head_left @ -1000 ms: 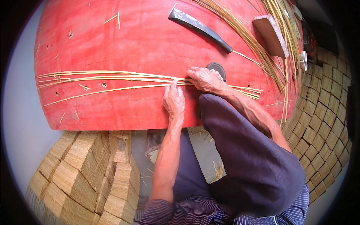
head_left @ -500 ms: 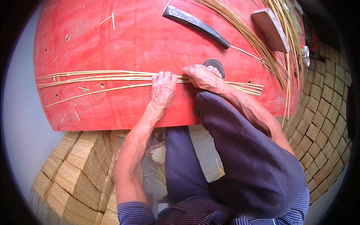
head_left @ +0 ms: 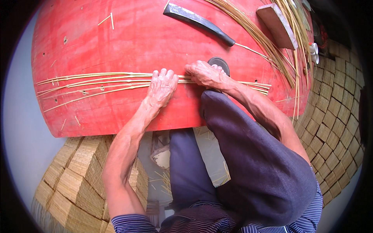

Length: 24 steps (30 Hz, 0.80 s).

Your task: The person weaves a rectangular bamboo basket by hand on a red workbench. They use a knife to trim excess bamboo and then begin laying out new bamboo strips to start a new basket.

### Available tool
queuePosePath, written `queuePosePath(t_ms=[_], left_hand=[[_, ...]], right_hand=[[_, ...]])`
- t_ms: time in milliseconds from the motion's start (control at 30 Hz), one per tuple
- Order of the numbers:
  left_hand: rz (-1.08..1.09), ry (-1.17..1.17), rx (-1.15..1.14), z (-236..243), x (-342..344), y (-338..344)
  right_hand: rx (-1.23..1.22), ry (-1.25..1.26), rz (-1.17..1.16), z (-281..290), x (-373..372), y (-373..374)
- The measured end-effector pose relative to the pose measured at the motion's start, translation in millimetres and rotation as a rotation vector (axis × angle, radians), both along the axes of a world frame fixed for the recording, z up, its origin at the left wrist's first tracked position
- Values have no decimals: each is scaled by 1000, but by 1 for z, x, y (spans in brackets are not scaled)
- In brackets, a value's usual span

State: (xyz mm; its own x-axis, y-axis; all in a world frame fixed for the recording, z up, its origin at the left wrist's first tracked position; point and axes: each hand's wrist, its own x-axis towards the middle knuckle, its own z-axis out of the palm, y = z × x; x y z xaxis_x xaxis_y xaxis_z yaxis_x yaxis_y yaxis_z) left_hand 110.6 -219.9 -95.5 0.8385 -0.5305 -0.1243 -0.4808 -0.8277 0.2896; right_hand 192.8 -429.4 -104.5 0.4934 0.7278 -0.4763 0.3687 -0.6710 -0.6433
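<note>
Several thin pale bamboo strips (head_left: 105,84) lie across the red board, fanned apart toward the left. My left hand (head_left: 163,86) is closed over them near their middle, its knuckles up. Just to the right, my right hand (head_left: 206,73) is curled round the same strips, its fingertips hidden beneath. Past my right wrist and raised knee, the strips' short ends stick out to the right. Behind my right hand, a dark sandal (head_left: 218,62) with toes showing rests on the board.
A curved-blade knife (head_left: 198,24) with a dark handle lies at the board's (head_left: 116,46) far side. Beyond it are a bundle of long strips (head_left: 256,35) and a brick-like block (head_left: 278,26). Stacked woven bundles (head_left: 77,178) stand below left; more (head_left: 334,116) stand at right.
My left hand has slid a little to the left along the strips, and they have spread further apart. My right hand stays at nearly the same place on them.
</note>
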Motion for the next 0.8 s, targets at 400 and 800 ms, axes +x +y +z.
queuePosePath(t_ms=[400,800], left_hand=[[261,56,-197,-10,-41,-9],[1629,489,-1431,-8,-56,-20]], right_hand=[[-93,10,-26,21,2,7],[245,37,-637,40,-13,-45]])
